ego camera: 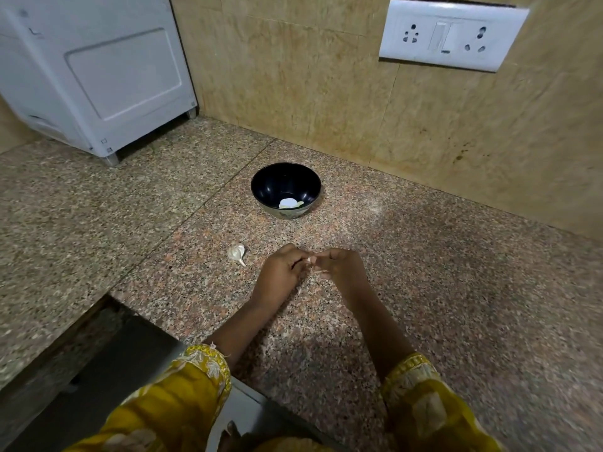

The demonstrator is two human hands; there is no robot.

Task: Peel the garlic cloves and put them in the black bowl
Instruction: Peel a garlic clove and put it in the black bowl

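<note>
On a speckled granite counter [424, 288] backed by a beige tiled wall [293, 76] with a white socket plate [452, 35], white appliance [98, 76] far left. Pinching a small garlic clove [309, 260] between the curled fingers of left hand [280, 272] and right hand [342, 269], low over the stone. Ahead, well apart, black bowl [277, 181] holding peeled cloves [290, 203]; unpeeled garlic piece [236, 252] just left of the left hand, counter edge [111, 295] near left.

A speckled granite desk [456, 288] spreads under the grip [310, 261]. Well beyond it to the left stands a white appliance [98, 70] on short feet. Beyond to the right, a white socket plate [453, 34] sits on the beige tiled wall [277, 76].
</note>
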